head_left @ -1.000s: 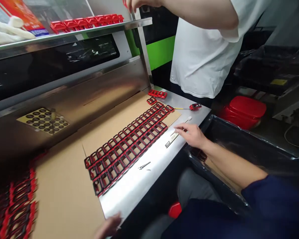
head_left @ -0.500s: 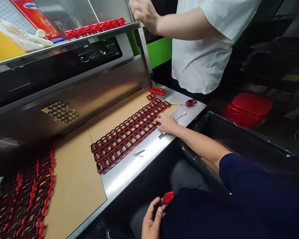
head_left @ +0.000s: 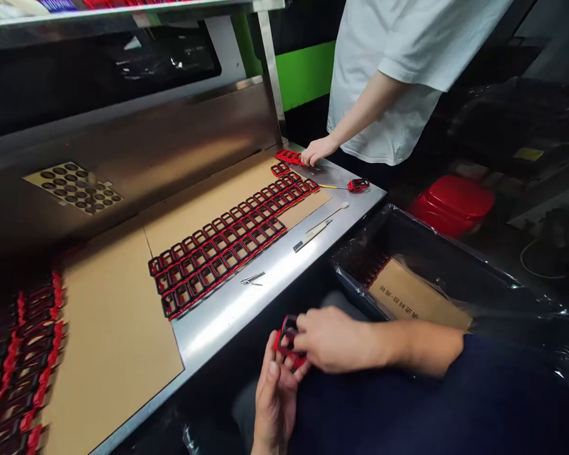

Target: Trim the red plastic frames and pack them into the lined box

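Low in front of my body, both hands meet at a small red-and-black plastic frame (head_left: pixel 288 328). My left hand (head_left: pixel 275 398) cradles it from below, its thumb up and fingers curled behind it. From the right, my right hand (head_left: pixel 336 341) grips the same frame; its fingertips partly cover the piece. Similar frames (head_left: pixel 227 256) lie in three long rows on the bench, the nearest row shorter than the others. Along the bench's front edge are nippers (head_left: pixel 253 279), a pen-like knife (head_left: pixel 313 236) and a white-tipped swab (head_left: pixel 344 205).
A co-worker's hand (head_left: pixel 318 150) touches red parts (head_left: pixel 288 156) at the bench's far end. One frame (head_left: pixel 358 184) lies near the right corner. More frames (head_left: pixel 21 366) fill the left. A black-lined bin (head_left: pixel 436 253) holding cardboard stands right, before a red stool (head_left: pixel 455 205).
My right hand has left the nearest row with a frame and come back to my left hand. That row is shorter. The co-worker's hand has come down to the red parts. My view has shifted.
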Available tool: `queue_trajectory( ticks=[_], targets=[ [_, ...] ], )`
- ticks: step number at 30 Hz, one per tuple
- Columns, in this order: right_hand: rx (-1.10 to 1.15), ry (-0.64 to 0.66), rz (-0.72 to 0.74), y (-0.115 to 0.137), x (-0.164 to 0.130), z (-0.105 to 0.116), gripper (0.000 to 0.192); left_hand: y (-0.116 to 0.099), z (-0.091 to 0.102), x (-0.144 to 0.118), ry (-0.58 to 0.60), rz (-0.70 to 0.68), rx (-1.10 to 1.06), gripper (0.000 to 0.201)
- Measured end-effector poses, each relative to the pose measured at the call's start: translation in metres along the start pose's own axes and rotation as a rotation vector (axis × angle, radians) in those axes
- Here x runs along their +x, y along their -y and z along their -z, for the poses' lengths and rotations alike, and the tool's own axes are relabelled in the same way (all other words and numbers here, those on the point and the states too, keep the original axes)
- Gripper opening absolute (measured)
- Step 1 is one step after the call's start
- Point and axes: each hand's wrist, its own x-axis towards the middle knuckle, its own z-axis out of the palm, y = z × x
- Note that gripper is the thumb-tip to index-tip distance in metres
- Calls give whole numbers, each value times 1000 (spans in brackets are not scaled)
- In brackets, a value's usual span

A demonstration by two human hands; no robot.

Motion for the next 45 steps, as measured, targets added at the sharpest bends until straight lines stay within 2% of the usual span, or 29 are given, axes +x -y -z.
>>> queue_trajectory(
  ticks=[2, 5, 7, 8, 12, 14, 17, 19, 22, 28, 34, 39, 45],
  targets=[
    [26, 51, 53, 27, -2, -27, 22, -4, -8, 5, -120, 73, 4, 57],
    [186, 53, 46, 32, -2, -39, 33, -9, -7, 3, -199, 153, -30, 47],
    [484, 53, 19, 20, -4, -38, 42, -11, -2, -5, -161, 167, -46, 47],
    [707, 67, -11, 13, -4, -37, 43, -12, 1, -10, -134, 158, -24, 48],
    [1650, 231, -138, -8, 2, -49, 46, -14, 8, -35, 75, 27, 250, 48],
    [1907, 307, -156, -8, 7, -60, 47, -16, 8, -47, 140, -72, 441, 42],
    [2081, 314, -173, 1, 14, -71, 43, -21, 7, -61, 97, -283, 758, 29],
    [2097, 277, -156, 8, 18, -74, 38, -25, 4, -67, 136, -435, 943, 25],
    [2048, 229, -82, 14, 20, -72, 33, -29, 1, -69, 229, -599, 1081, 25],
    [1730, 56, 26, 18, 14, -58, 27, -25, -1, -66, 117, -766, 1182, 32],
    [1671, 18, -23, 18, 9, -57, 32, -24, -3, -66, 122, -823, 1244, 15],
    [1693, -5, -53, 16, 5, -58, 30, -26, -2, -66, 146, -806, 1270, 16],
    [1720, -9, -127, 16, -3, -52, 34, -24, 1, -66, 157, -856, 1308, 10]
  ],
)
